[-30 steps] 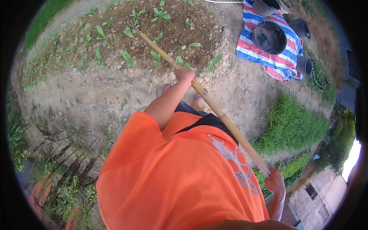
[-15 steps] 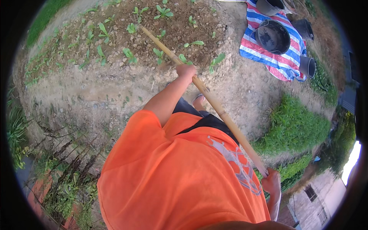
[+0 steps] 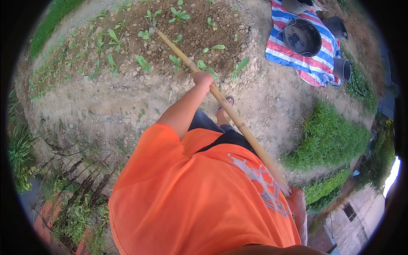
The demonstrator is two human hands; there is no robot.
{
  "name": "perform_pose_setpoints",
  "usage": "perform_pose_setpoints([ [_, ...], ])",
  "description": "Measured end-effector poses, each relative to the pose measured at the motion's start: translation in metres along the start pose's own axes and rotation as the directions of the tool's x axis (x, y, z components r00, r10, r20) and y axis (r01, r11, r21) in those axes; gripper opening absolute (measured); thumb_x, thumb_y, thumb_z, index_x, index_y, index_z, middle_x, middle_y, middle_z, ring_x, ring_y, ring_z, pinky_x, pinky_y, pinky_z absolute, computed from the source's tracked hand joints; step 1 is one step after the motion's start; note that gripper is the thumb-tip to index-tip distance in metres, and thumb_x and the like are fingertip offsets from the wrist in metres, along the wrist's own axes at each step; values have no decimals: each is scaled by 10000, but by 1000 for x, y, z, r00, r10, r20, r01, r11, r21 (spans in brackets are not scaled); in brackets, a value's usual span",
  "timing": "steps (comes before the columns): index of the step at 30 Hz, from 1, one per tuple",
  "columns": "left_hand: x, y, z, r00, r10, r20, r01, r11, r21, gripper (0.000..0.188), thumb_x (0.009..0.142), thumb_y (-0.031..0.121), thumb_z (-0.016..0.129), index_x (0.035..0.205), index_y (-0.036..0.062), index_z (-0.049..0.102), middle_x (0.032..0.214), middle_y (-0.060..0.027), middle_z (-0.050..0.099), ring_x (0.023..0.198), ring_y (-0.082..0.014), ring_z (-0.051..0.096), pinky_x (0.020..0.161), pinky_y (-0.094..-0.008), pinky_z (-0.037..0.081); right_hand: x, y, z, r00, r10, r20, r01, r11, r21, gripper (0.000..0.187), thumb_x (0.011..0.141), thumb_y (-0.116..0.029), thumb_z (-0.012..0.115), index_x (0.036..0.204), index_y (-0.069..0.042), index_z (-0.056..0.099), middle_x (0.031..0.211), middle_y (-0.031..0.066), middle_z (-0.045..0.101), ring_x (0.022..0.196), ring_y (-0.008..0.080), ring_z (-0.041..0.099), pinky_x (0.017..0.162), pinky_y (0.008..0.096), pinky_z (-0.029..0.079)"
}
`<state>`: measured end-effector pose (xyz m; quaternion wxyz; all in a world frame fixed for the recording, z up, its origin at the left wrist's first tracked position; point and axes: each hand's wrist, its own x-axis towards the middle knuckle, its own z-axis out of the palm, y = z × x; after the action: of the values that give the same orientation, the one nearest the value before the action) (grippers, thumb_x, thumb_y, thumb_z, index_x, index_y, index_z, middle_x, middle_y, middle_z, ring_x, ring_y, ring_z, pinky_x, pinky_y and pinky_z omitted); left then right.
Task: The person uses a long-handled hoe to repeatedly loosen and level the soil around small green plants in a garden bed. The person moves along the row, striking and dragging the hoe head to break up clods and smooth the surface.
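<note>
A long bamboo pole [image 3: 240, 123] slants across my front, from the planted soil at the far end down to my right side. My left hand [image 3: 203, 80] is wrapped round it partway along, near the edge of the bed. At its near end my right hand [image 3: 296, 199] closes on the pole beside my orange shirt [image 3: 191, 191]. The far tip reaches in among leafy green seedlings [image 3: 144, 63] rooted in crumbly brown soil [image 3: 195, 34]. Whatever is fixed at that tip is too small to make out.
At the far right, a striped red, white and blue sheet [image 3: 282, 55] bears black buckets [image 3: 301, 37]. Dense green plants [image 3: 327, 140] grow at right. Dry stalks [image 3: 89, 178] stand at lower left. My sandalled foot [image 3: 222, 114] rests on bare ground beneath the pole.
The pole's near end and my right hand have shifted slightly left. My left hand has moved a little left too, still gripping. More of my foot shows beside the pole.
</note>
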<state>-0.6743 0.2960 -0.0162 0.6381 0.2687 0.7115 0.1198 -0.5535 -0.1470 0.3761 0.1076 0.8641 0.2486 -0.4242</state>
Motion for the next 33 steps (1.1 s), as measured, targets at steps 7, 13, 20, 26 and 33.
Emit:
perform_pose_setpoints([
  [7,-3,-20,14,982,52,-181,-63,997,-55,240,758,8,632,933,-104,511,824,-189,598,596,-306,617,466,-442,496,0,4,-7,995,85,46,-83,996,-34,166,653,-19,557,812,10,595,757,282,623,766,483,610,694,533,488],
  [13,10,-29,10,990,74,-116,-76,997,-16,273,767,17,621,974,-108,495,805,-200,586,570,-305,601,461,-441,487,2,-1,-11,994,93,64,-87,992,-91,196,667,-31,562,854,-2,614,791,265,640,794,474,617,719,532,490],
  [20,-29,-33,17,996,32,-87,-32,999,2,385,796,40,610,1102,-140,461,913,-220,585,597,-313,628,469,-427,540,-8,31,-7,997,71,5,-70,995,-69,158,664,-31,572,819,-8,597,729,262,625,735,475,611,676,544,484],
  [26,-19,-21,28,992,100,-81,-108,989,-102,126,792,5,592,858,-72,516,739,-156,560,543,-280,583,451,-407,482,-13,18,-2,990,57,-129,-74,989,-127,110,647,-14,576,755,-9,556,651,270,583,671,479,594,611,552,457],
  [33,-65,-9,57,1000,-9,-8,7,980,-199,129,799,-6,555,887,-52,473,718,-154,552,498,-271,556,427,-394,459,-26,28,-53,950,60,-307,-133,966,-221,78,627,23,557,675,-4,501,617,264,544,632,481,563,576,552,416],
])
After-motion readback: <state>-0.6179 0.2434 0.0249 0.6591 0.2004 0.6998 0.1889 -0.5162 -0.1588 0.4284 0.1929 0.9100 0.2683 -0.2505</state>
